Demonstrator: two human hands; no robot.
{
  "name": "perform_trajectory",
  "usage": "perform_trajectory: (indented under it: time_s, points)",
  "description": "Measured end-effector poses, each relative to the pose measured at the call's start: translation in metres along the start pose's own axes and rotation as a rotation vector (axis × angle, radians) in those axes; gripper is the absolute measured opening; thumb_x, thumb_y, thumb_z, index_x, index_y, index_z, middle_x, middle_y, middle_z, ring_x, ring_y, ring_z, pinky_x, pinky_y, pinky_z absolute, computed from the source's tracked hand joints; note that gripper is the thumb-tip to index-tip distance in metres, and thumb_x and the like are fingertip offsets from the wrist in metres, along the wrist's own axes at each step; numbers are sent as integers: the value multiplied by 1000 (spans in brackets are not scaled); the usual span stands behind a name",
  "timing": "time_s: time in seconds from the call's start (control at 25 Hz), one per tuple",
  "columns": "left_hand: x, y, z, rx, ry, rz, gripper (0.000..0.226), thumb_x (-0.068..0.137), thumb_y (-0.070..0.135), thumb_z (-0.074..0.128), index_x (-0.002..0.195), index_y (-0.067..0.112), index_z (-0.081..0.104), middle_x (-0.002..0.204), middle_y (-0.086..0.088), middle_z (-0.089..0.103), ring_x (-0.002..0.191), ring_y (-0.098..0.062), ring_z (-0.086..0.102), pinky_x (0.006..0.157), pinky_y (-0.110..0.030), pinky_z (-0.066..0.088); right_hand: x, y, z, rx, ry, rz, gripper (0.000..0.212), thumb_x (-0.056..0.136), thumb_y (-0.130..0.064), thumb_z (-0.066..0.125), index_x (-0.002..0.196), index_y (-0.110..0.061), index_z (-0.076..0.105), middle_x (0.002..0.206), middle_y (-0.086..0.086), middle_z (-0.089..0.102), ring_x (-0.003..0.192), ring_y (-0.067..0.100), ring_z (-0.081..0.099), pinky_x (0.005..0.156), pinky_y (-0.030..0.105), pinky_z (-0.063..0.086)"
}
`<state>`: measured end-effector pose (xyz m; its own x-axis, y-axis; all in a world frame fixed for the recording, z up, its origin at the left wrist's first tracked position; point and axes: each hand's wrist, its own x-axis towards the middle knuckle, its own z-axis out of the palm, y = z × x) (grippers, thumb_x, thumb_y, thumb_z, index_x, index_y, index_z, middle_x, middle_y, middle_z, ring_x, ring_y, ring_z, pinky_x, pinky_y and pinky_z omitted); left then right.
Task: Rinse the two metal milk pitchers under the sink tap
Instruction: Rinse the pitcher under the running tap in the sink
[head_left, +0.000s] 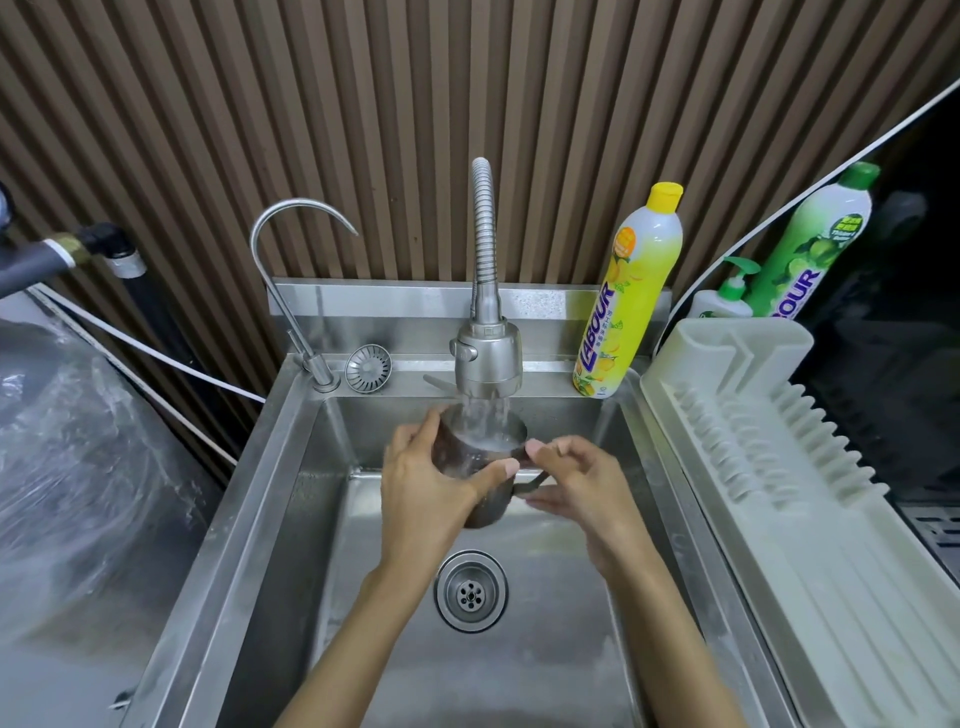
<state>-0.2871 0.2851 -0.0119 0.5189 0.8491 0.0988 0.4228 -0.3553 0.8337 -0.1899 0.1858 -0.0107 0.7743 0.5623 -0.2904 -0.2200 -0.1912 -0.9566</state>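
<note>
One metal milk pitcher (470, 454) is held tilted over the steel sink (291, 467), its mouth right under the spray head of the flexible tap (487, 358). Water streams from the tap into the pitcher. My left hand (426, 483) wraps around the pitcher's body from the left. My right hand (576, 483) pinches the pitcher's handle with thumb and fingers on the right. A second pitcher is not in sight.
A thin gooseneck tap (291, 244) and a loose strainer (368, 368) stand at the sink's back left. A yellow dish soap bottle (631, 296) stands back right. To the right lies a white drying rack (769, 431) with a green bottle (815, 244) behind it. The drain (470, 591) is open.
</note>
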Motion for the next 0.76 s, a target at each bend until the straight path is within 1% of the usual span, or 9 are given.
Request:
perform_trajectory:
  time_s: [0.04,0.12,0.2,0.28,0.4,0.48,0.6,0.68,0.76]
  points:
    - [1,-9,4,-44,-77,-69,74,52,45,83,117,19,59,101,-1,58,97,-15,56,82,-22,39,1,-4,0,-203,75,-97,18,83,-22,65,73,-10,55,90,13,73,79,32,68,68,32,53]
    - [4,-24,13,-159,-262,-244,74,49,52,79,112,18,62,107,-2,67,98,-15,62,80,-23,43,3,-7,8,-619,172,-285,12,82,-23,63,84,-11,62,96,9,72,90,29,65,71,32,44]
    - [10,-34,26,-203,-403,-385,63,56,45,77,112,18,63,108,-3,68,97,-18,62,77,-26,44,12,-2,17,-834,156,-423,17,84,-20,59,96,-9,60,100,9,69,94,30,62,70,33,39]
    - [18,-39,36,-117,-467,-423,60,69,32,75,119,6,55,114,-9,60,105,-26,58,79,-30,43,22,2,24,-952,118,-567,12,83,-12,57,93,-4,57,98,14,65,90,35,60,65,34,38]
    - [29,-42,42,-43,-484,-431,66,75,17,71,132,1,42,133,-11,49,123,-28,48,88,-30,41,39,11,28,-1130,108,-788,16,63,6,66,75,-1,58,73,19,64,70,39,62,59,36,50]
    - [36,-44,41,-36,-473,-392,64,77,11,68,135,3,42,140,-11,48,128,-26,45,96,-28,38,50,17,28,-1225,101,-868,21,55,10,64,71,-3,58,65,17,64,69,37,62,69,37,56]
    - [43,-48,40,-92,-492,-369,58,76,4,67,132,7,48,134,-9,56,123,-22,51,91,-23,37,59,23,25,-1260,81,-917,25,59,10,56,79,-4,62,76,16,66,82,36,60,88,40,51]
    - [44,-50,41,-101,-506,-371,57,75,4,67,129,7,50,129,-9,59,121,-22,53,88,-23,38,57,25,24,-1247,68,-934,29,58,12,56,82,-2,63,81,16,66,87,37,60,92,41,50]
    - [43,-54,42,-119,-535,-371,58,74,6,68,130,10,51,131,-7,59,120,-21,54,88,-23,38,54,25,22,-1211,68,-955,32,57,14,58,84,0,63,84,16,65,88,37,61,89,41,53]
